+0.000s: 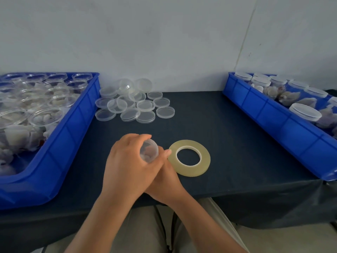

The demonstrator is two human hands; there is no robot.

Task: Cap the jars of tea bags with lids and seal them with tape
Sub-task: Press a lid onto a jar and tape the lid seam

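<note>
Jar (148,151): small, clear plastic, held above the front middle of the table (228,143). It is tilted on its side, one round end turned up toward the person. Pale tea bags show faintly through that end. Whether a lid is on it cannot be told from here.

Left hand (125,165): curled over the jar from the left, fingers wrapped round its far side, gripping it.

Right hand (164,181): tucked under and behind the left hand. Thumb lies up along the jar's right side, its tip at the near-left rim of the tape roll (191,170). The fingers are hidden, so what this hand grasps, if anything, cannot be told.

Tape roll: flat on the dark cloth, just right of the hands; yellowish clear tape on a white core.

Loose lids (145,105): a heap of clear round lids at the back of the table, left of centre, against the wall (164,42).

Left bin (73,136): blue plastic, at the table's left side, packed with open jars (45,115) holding tea bags.

Right bin (273,121): blue plastic, at the right side, well apart from the hands. It holds capped jars (304,112) with tea bags inside.
</note>
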